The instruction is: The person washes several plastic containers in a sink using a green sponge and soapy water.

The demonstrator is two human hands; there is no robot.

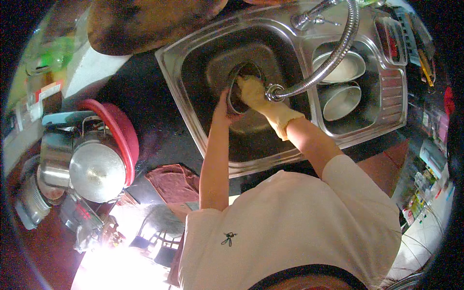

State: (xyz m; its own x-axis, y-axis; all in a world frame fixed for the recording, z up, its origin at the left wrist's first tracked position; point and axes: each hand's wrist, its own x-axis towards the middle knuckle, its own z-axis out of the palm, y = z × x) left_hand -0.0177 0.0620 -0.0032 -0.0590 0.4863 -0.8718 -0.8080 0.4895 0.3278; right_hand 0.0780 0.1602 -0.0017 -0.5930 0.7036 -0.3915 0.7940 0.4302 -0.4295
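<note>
My left hand (226, 106), bare, grips the near left side of a dark round pot or bowl (236, 100) with a thin rim. That vessel is tilted inside the large basin of a stainless steel sink (195, 65). My right hand (255, 93) wears a pale yellow glove and reaches into the vessel's mouth. Its fingertips are hard to make out, so whether they hold a scrubber cannot be seen. Just right of the glove hangs the end of a flexible metal faucet hose (335, 59), partly over my right wrist.
In the smaller right basin lie two oval metal containers, one upper (344, 67) and one lower (342, 101). A red basin (123, 141), a metal pot lid (97, 172) and other cookware crowd the left side. A brown cloth (174, 183) lies at the counter's front edge.
</note>
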